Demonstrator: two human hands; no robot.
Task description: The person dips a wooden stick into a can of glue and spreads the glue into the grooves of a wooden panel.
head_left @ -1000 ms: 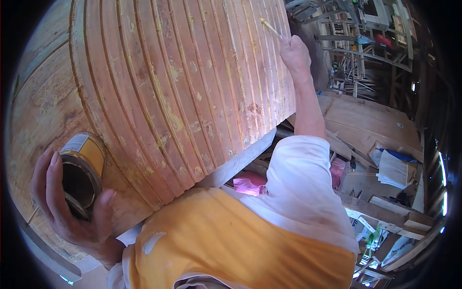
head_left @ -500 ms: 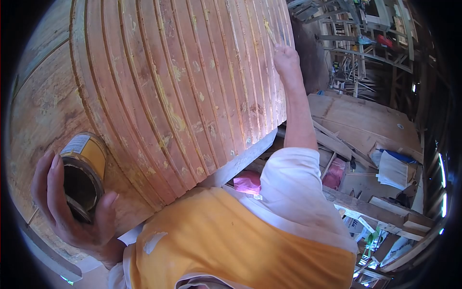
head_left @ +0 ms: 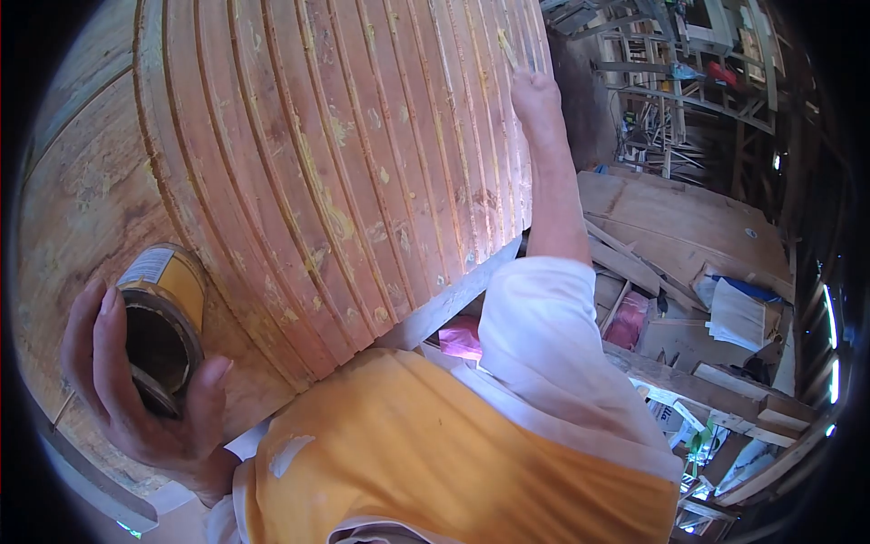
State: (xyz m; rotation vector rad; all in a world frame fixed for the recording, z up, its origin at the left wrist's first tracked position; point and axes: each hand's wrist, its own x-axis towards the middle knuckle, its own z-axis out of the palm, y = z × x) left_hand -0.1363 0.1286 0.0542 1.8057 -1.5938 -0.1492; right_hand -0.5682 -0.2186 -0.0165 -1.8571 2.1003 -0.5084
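At the lower left my left hand curls round a yellow can with a white label. The can lies tilted on the wood, its dark open mouth towards me, and a flat round piece like a lid sits at the mouth by my palm. My right arm reaches far up to the right edge of a large wooden panel with long parallel grooves. There my right hand grips a thin stick-like tool, its pale yellowish tip against the grooves. Yellow smears mark several grooves. The tool's exact kind is unclear.
Right of the panel lie a flat board, loose wood strips and papers. Pink pieces rest among the timber below. Stacked wooden frames stand at the back right.
My right hand has shifted slightly up along the panel with the thin tool, and its tip sits a little higher. My left hand keeps its hold on the can.
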